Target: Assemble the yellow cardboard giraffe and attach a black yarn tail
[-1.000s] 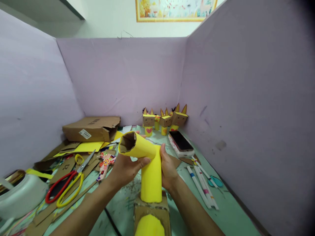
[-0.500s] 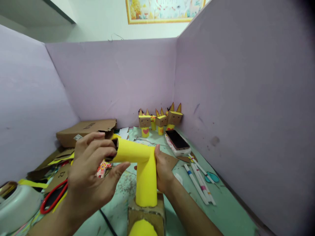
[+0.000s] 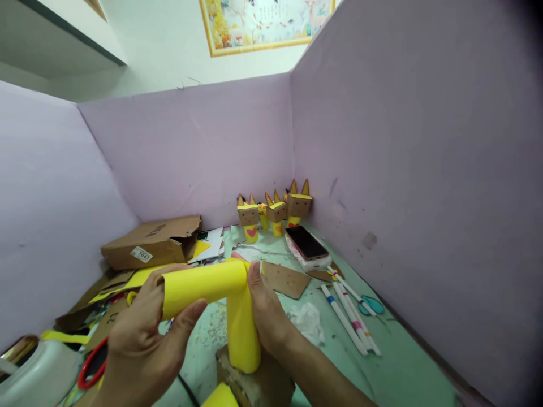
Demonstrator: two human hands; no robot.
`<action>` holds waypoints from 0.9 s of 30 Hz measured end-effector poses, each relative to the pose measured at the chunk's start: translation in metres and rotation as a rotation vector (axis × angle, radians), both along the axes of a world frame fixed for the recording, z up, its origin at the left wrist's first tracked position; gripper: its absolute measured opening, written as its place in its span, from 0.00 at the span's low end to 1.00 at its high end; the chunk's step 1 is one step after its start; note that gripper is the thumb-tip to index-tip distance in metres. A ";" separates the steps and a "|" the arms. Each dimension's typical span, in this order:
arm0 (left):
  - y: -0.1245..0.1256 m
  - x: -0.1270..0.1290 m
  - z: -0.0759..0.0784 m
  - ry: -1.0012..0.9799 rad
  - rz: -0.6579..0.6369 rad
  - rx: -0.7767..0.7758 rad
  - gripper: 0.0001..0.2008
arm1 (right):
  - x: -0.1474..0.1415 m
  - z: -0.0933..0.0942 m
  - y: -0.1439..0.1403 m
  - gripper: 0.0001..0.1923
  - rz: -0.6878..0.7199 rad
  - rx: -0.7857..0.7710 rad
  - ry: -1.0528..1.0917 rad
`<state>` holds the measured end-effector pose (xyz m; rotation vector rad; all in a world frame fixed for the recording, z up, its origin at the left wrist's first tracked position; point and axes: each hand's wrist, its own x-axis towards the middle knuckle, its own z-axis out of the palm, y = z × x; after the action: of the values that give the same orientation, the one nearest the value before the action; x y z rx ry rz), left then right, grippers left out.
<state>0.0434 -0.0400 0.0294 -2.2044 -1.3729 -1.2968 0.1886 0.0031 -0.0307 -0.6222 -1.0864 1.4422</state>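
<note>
I hold a yellow paper-covered tube piece (image 3: pixel 220 299) shaped like an L: a horizontal tube joined to an upright tube that stands on a cardboard base (image 3: pixel 258 384). My left hand (image 3: pixel 139 333) wraps around the free left end of the horizontal tube. Against the joint where the two tubes meet, my right hand (image 3: pixel 265 314) presses from the right side. Another yellow piece (image 3: pixel 218 397) shows at the bottom edge, under the base.
Three small cardboard-head figures (image 3: pixel 274 212) stand in the back corner. A phone (image 3: pixel 306 243), several pens (image 3: pixel 348 314) and teal scissors (image 3: pixel 371 305) lie at the right. A cardboard box (image 3: pixel 153 243), scraps and red-handled scissors (image 3: pixel 91 367) lie left. Purple partition walls (image 3: pixel 403 169) surround the green table (image 3: pixel 394 367).
My left hand moved from under the horizontal tube to its open end and now covers it. The tube piece has tilted and shifted left; my view also shifted.
</note>
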 end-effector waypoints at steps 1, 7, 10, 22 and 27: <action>0.000 0.001 -0.002 0.002 0.012 0.011 0.10 | 0.000 0.000 0.000 0.35 0.007 -0.001 -0.005; -0.006 0.006 -0.012 -0.050 -0.038 0.008 0.06 | 0.002 -0.005 -0.001 0.34 0.134 0.055 0.076; -0.009 0.006 -0.018 -0.090 -0.043 0.024 0.07 | 0.003 -0.005 -0.002 0.34 0.136 0.076 0.075; -0.013 0.015 -0.015 -0.060 0.036 0.081 0.06 | 0.008 -0.001 -0.008 0.34 0.088 0.146 -0.109; -0.015 0.013 -0.019 -0.053 0.034 0.068 0.05 | 0.009 0.001 -0.009 0.35 0.063 0.168 -0.148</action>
<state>0.0569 -0.0553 0.0100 -2.1078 -1.3578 -1.3783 0.1976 -0.0060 -0.0294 -0.5860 -1.3392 1.3574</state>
